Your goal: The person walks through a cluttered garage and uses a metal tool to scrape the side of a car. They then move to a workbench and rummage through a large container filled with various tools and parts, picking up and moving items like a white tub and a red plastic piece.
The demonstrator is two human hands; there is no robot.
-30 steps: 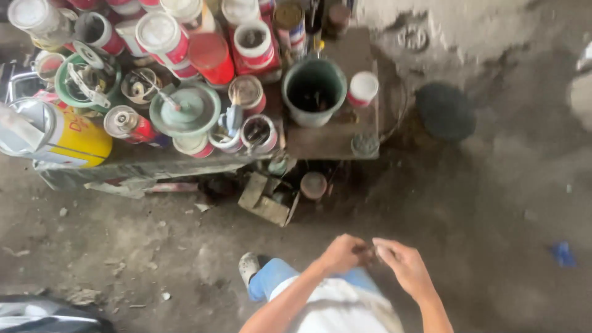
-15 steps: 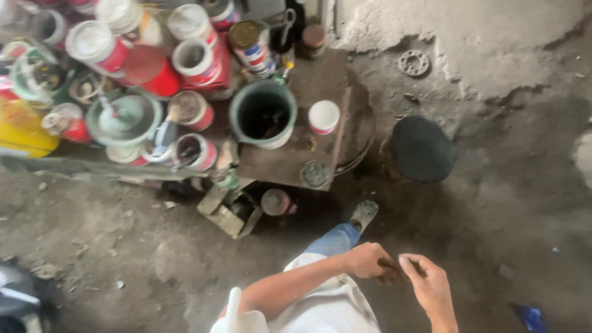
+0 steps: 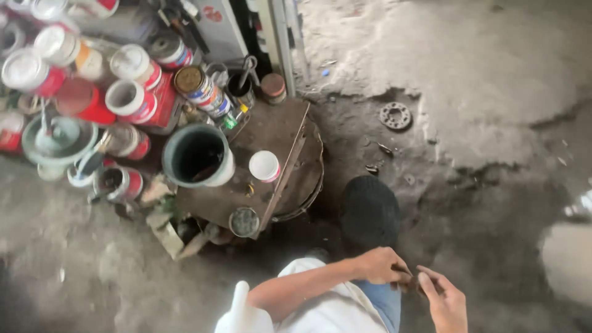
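My left hand (image 3: 381,266) and my right hand (image 3: 445,301) meet at the bottom of the view, over the dirty concrete floor. Their fingertips pinch a small dark object (image 3: 409,281) between them; it is too small to tell what it is. My left forearm reaches in from the lower left across my white shirt (image 3: 320,308) and blue trouser leg (image 3: 381,300). A dark round lump (image 3: 369,209) lies on the floor just beyond my hands.
A low brown board (image 3: 277,132) carries a dark green bucket (image 3: 196,154), a small white-lidded can (image 3: 264,165) and several red and white paint cans (image 3: 132,92) at upper left. A metal ring with holes (image 3: 394,115) lies on the rough floor.
The view has swung, so the cans moved left and upward in frame. My hands have stayed together, shifting toward the lower right, still fingering the small object.
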